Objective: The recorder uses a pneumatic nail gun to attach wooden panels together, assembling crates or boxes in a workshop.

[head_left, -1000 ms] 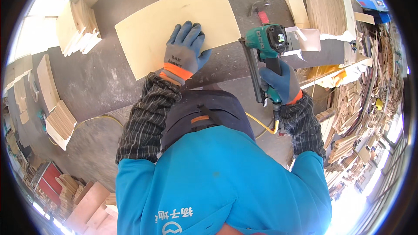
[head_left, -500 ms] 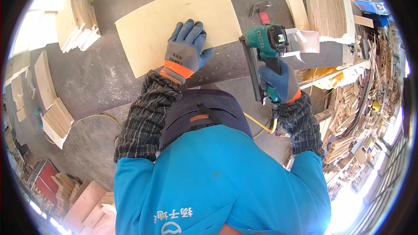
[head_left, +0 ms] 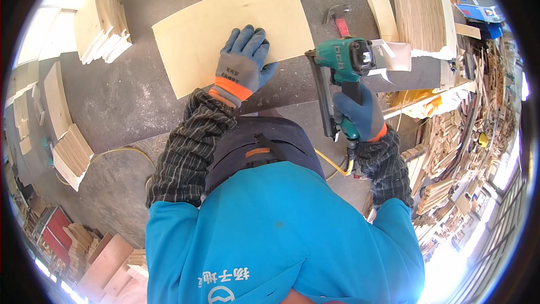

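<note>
A pale rectangular plywood panel [head_left: 191, 39] lies flat on the dark worktable [head_left: 135, 101]. My left hand [head_left: 244, 59], in a grey and blue work glove with an orange cuff, rests on the panel near its front edge, fingers stretched forward. To the right of the panel, my right hand [head_left: 363, 110], gloved alike, is wrapped round the grip of a green and black pneumatic nail gun [head_left: 340, 62]. Its long magazine points back toward me, and a yellow air hose [head_left: 337, 166] runs from the base of the grip. The gun is held up beside the panel's right edge.
A hammer [head_left: 340, 19] with a red part lies beyond the nail gun. Next to it is an open carton [head_left: 396, 56]. Stacks of thin boards stand at the right [head_left: 424, 14], far left [head_left: 104, 25] and near left [head_left: 73, 155]. Scrap wood [head_left: 450, 141] is piled at right.
The nail gun and my right hand have shifted slightly to the left. My left hand stays flat on the panel; the whole view has moved a little.
</note>
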The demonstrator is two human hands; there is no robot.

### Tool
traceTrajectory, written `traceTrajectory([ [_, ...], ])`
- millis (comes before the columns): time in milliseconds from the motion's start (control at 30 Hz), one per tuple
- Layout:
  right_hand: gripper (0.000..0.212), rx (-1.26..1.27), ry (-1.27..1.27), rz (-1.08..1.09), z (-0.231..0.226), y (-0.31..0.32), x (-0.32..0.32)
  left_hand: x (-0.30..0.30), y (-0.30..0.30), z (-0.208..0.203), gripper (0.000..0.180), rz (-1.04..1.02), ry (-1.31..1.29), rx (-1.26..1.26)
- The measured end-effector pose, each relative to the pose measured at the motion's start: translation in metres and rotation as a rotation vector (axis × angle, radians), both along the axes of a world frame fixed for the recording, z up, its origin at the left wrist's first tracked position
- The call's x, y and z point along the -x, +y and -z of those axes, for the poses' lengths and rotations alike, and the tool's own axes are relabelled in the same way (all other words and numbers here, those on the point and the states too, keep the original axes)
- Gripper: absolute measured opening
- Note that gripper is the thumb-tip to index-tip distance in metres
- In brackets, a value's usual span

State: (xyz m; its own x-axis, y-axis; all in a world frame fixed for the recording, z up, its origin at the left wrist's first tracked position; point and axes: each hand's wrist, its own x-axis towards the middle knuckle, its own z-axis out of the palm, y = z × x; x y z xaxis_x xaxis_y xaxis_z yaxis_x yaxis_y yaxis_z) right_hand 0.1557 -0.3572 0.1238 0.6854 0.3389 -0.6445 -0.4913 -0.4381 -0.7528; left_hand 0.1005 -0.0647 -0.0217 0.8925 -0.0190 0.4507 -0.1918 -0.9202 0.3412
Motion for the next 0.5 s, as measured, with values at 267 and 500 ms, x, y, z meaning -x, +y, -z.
traceTrajectory([
  [267, 0.050, 0.032, -0.061, -0.095, 0.011, 0.016, 0.004, 0.001, 0.000, 0.002, 0.041, 0.006, -0.001, 0.014],
  [500, 0.047, 0.022, 0.034, -0.075, 0.010, 0.020, 0.005, 0.002, 0.000, 0.002, 0.042, 0.003, 0.021, 0.026],
])
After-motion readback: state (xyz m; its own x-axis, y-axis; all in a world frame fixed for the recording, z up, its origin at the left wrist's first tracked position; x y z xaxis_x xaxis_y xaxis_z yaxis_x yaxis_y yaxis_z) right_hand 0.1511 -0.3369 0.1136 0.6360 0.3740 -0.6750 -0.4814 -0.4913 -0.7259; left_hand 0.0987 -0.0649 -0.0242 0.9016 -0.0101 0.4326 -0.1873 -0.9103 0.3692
